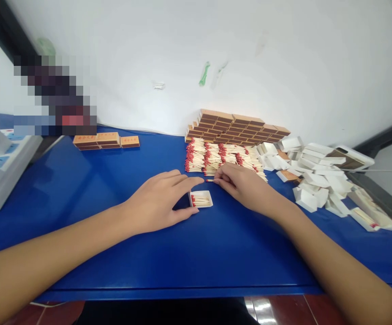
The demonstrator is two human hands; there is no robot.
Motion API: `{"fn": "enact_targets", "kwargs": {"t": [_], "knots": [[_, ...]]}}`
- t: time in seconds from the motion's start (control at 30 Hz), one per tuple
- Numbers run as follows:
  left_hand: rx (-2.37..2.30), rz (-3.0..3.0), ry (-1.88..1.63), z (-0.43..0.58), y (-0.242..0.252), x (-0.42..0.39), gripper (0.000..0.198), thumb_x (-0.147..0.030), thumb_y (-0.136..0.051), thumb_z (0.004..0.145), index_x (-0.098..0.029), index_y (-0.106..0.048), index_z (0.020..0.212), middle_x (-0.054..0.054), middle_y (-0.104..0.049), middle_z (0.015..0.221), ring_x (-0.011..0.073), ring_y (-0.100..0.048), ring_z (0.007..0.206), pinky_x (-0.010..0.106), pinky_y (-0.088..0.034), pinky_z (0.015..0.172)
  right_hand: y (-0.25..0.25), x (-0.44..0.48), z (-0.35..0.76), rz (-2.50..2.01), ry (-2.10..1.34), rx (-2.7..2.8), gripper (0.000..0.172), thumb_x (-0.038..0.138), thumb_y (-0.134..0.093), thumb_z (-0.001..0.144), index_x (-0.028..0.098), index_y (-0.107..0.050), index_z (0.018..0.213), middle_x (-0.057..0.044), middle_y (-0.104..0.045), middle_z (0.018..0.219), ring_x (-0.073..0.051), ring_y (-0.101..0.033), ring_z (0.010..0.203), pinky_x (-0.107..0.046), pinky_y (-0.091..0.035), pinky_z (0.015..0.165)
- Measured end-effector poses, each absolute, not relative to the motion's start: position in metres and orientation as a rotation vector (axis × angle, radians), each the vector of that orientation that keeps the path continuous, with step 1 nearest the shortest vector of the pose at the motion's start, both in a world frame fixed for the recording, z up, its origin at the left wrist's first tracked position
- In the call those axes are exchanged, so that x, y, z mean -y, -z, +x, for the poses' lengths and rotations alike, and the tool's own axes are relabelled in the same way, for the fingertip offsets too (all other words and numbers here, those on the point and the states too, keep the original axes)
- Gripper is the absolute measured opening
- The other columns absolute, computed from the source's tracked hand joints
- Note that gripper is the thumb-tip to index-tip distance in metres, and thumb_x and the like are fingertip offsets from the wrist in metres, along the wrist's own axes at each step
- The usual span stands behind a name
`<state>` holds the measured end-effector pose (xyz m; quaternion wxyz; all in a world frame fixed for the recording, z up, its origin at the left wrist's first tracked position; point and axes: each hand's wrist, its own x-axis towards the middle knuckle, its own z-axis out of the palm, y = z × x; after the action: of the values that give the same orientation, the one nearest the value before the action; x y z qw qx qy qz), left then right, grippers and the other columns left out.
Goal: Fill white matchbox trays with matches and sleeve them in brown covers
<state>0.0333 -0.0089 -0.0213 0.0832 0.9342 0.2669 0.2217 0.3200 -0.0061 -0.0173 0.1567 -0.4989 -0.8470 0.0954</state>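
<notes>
A small white matchbox tray (211, 200), partly filled with red-tipped matches (201, 201), lies on the blue table before me. My left hand (167, 198) is around its left end, thumb at the near edge and fingers stretched along the far side, spread apart. Just beyond the tray, my right hand (238, 183) pinches a match (210, 180) between thumb and fingertips, its red head pointing left. Directly behind my right hand spreads a wide pile of loose matches (198, 155), with heads mostly to the left.
Stacked brown matchboxes (236, 126) stand against the wall. A heap of white trays (318, 169) lies at the right, and a few closed matchboxes (108, 140) sit at the back left. A white plastic container (16, 180) is at the far left of the table (216, 257).
</notes>
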Motion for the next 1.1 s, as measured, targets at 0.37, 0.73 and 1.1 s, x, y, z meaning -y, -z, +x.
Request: {"fn": "enact_targets", "kwargs": {"t": [0.37,0.73,1.1], "knots": [[-0.799,2.786,-0.683,0.035,0.021,0.009,0.055,-0.040,-0.073,0.100,-0.016,-0.057,0.146,0.006,-0.075,0.114,0.0245,-0.069,0.107,0.039,-0.057,0.097,0.005,0.043,0.285,-1.244,-0.283,2.509,0.009,0.024,-0.052,0.110,0.023,-0.058,0.104,-0.007,-0.068,0.101,-0.020,-0.063,0.080,-0.034,-0.045,0.068],[-0.759,2.808,-0.730,0.034,0.022,0.009,0.055,-0.035,-0.074,0.099,-0.017,-0.055,0.148,0.005,-0.076,0.117,0.0229,-0.071,0.105,0.038,-0.058,0.096,0.014,0.020,0.305,-1.403,-0.219,2.296,0.009,0.025,-0.060,0.104,0.022,-0.066,0.109,-0.004,-0.067,0.089,-0.019,-0.059,0.071,-0.033,-0.044,0.066],[-0.768,2.812,-0.728,0.033,0.022,0.009,0.056,-0.037,-0.074,0.100,-0.016,-0.056,0.149,0.005,-0.076,0.119,0.0220,-0.070,0.105,0.036,-0.056,0.098,0.022,0.003,0.318,-1.476,-0.190,2.350,0.011,0.024,-0.057,0.104,0.022,-0.064,0.096,-0.006,-0.066,0.089,-0.020,-0.058,0.077,-0.033,-0.042,0.068]]}}
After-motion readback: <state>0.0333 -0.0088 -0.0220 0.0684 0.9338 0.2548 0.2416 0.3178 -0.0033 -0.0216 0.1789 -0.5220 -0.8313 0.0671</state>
